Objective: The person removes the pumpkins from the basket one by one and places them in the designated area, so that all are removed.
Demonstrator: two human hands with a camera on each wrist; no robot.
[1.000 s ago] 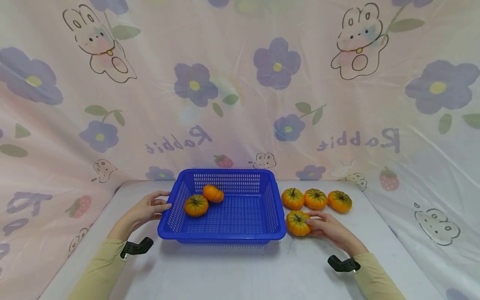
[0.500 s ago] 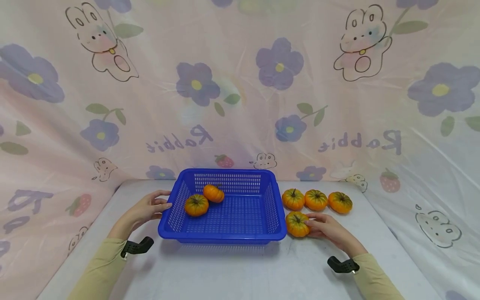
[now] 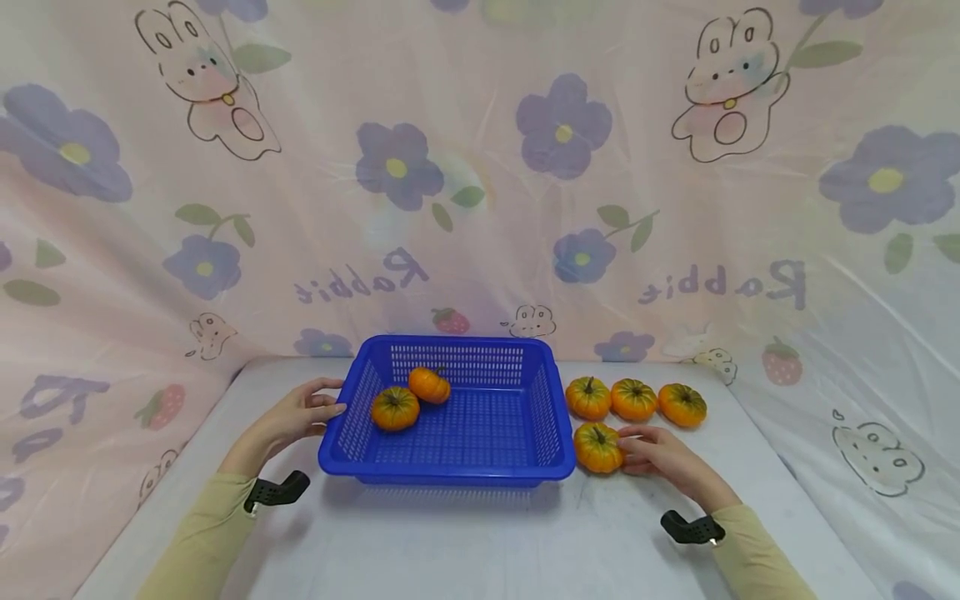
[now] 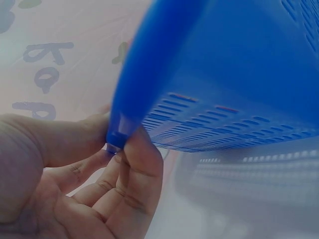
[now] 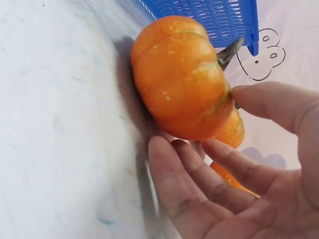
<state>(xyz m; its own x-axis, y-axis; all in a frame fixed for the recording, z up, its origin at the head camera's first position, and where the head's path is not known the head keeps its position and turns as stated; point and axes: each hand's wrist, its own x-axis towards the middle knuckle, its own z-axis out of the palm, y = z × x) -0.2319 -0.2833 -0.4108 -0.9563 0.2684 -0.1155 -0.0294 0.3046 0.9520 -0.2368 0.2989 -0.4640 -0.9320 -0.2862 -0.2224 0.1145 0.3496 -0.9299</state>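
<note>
A blue plastic basket (image 3: 480, 477) stands mid-table, two small orange pumpkins inside: one greenish on top (image 3: 395, 409), the other tipped on its side (image 3: 430, 386). My left hand (image 3: 294, 417) grips the basket's left rim (image 4: 137, 74), thumb on one side and fingers on the other. Just right of the basket, an upright orange pumpkin with a dark stem (image 3: 598, 448) rests on the table. My right hand (image 3: 663, 458) is at its right side. In the right wrist view, the thumb tip is right at this pumpkin (image 5: 179, 79) near the stem, with loosely extended fingers below.
Behind the nearest pumpkin, a row of three more pumpkins (image 3: 633, 400) lies along the table's back right. A curtain printed with rabbits and flowers (image 3: 480, 208) hangs behind the white table (image 3: 450, 542). Each wrist wears a black camera mount (image 3: 692, 527).
The right fingers have drawn slightly back to the right from the near pumpkin, which sits a touch closer to the basket than one second ago. The left hand keeps its grip.
</note>
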